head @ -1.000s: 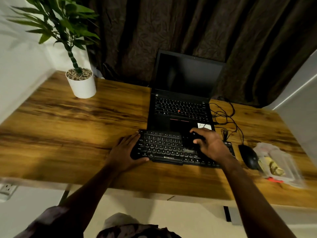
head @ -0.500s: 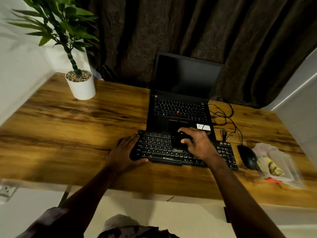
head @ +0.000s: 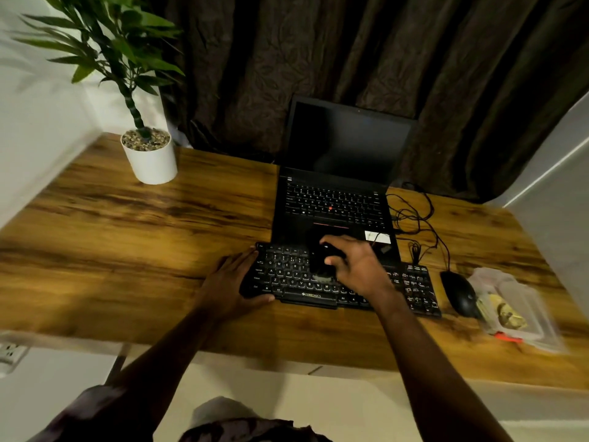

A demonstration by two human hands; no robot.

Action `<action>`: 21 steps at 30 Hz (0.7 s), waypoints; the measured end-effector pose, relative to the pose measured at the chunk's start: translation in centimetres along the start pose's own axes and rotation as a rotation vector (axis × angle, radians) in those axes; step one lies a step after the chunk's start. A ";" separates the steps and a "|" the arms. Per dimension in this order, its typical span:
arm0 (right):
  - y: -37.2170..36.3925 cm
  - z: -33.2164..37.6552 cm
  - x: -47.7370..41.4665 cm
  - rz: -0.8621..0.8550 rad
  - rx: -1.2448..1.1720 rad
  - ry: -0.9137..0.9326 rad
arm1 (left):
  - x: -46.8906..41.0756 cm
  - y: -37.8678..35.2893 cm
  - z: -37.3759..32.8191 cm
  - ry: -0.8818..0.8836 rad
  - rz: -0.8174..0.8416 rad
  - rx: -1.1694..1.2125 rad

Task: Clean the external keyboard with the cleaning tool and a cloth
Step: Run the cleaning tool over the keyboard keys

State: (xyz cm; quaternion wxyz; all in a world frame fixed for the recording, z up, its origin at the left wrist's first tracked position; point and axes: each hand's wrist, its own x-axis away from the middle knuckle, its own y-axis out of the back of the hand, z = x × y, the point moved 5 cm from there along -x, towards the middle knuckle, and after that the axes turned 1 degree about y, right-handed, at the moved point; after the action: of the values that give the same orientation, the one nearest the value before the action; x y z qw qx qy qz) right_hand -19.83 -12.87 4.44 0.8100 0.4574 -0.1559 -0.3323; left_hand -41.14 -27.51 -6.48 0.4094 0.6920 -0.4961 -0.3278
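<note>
I'm brushing the middle keys of the external keyboard [head: 288, 277], lying just in front of the laptop [head: 334, 202], gripping the cleaning tool [head: 319, 264] in my right hand [head: 358, 266] while my flat left hand [head: 228, 283] is steadying it; brushing seems partway, cloth wiping remaining.

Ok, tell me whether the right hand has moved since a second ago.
Yes. The right hand, gripping the cleaning tool, has slid left along the keyboard, away from the laptop's white sticker.

left grip [head: 231, 282]: flat, fingers straight | right grip [head: 357, 266]: fingers curled round cleaning tool [head: 318, 260]
</note>
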 end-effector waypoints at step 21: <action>-1.0 1.8 -0.6 0.034 -0.024 0.001 | -0.4 -0.8 0.6 -0.042 -0.020 -0.038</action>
State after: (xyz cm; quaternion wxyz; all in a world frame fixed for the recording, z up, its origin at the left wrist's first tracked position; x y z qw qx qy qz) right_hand -21.70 -13.94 4.53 0.8209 0.4452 -0.1593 -0.3202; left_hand -41.47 -27.10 -7.47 0.4089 0.6819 -0.4914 -0.3555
